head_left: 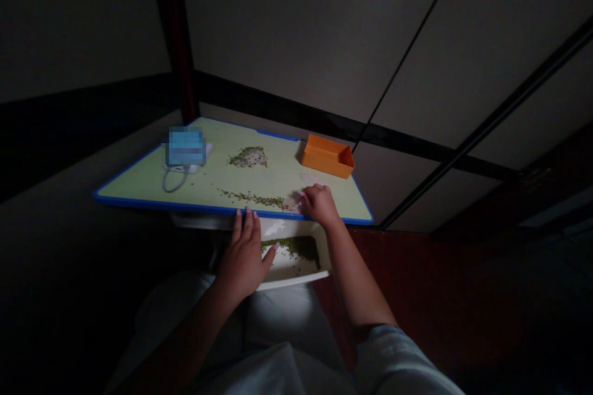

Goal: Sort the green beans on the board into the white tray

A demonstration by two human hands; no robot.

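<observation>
A pale green board with a blue rim (152,176) lies in front of me. Small green beans are on it in a heap (249,157) and in a thin line (252,199) near the front edge. My right hand (319,203) rests on the board at the right end of that line, fingers curled down onto the surface. A white tray (296,274) sits below the board's front edge on my lap, with green beans in it. My left hand (243,256) holds the tray's left side, fingers stretched up to the board's edge, thumb over the tray.
An orange rectangular box (328,155) stands at the board's far right corner. A blurred blue item with a white cord (185,151) lies at the far left. Dark floor and wall panels surround the board; a dark post (176,37) rises behind it.
</observation>
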